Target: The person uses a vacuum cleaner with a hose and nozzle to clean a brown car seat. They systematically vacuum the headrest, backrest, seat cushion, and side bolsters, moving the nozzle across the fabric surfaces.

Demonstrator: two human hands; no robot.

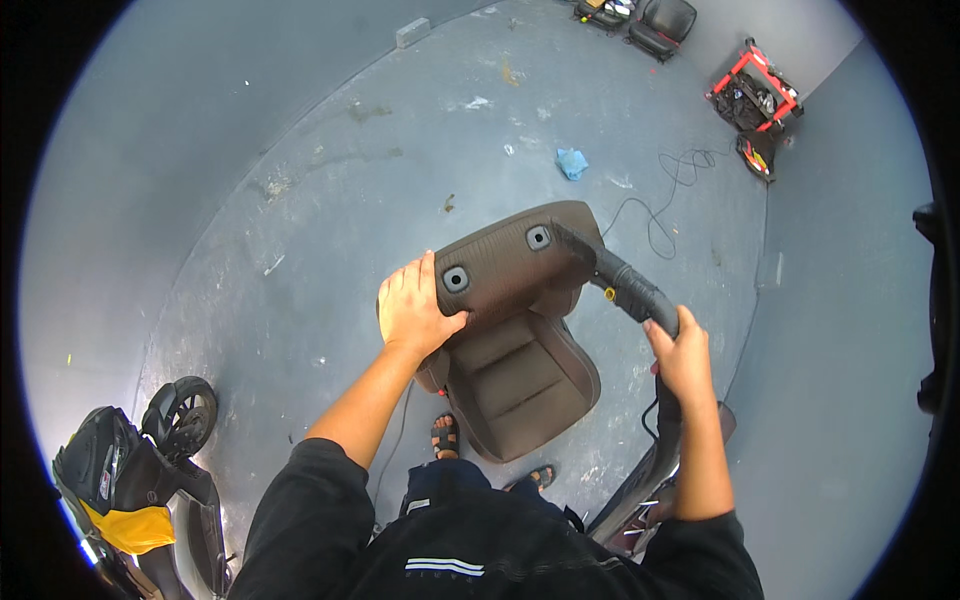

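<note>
A brown car seat [521, 383] stands on the floor just ahead of my feet. Two grey headrest sockets show in the top edge of its backrest [505, 262]. My left hand [413, 308] holds the backrest's left end, fingers over the far side and thumb on the near face. In my right hand [683, 356] is the grey tube of a vacuum cleaner hose [640, 290], with a yellow part on its side. The tube's dark nozzle [574, 241] lies against the right end of the backrest, beside the right socket. My right fingers are wrapped round the tube, partly hidden.
A scooter with a yellow cloth [133, 529] stands at lower left. A blue cloth [571, 164] and a thin black cable [655, 212] lie on the floor ahead. Farther off are a red cart [757, 85], a black seat [662, 27] and a grey block [412, 33]. Walls rise left and right.
</note>
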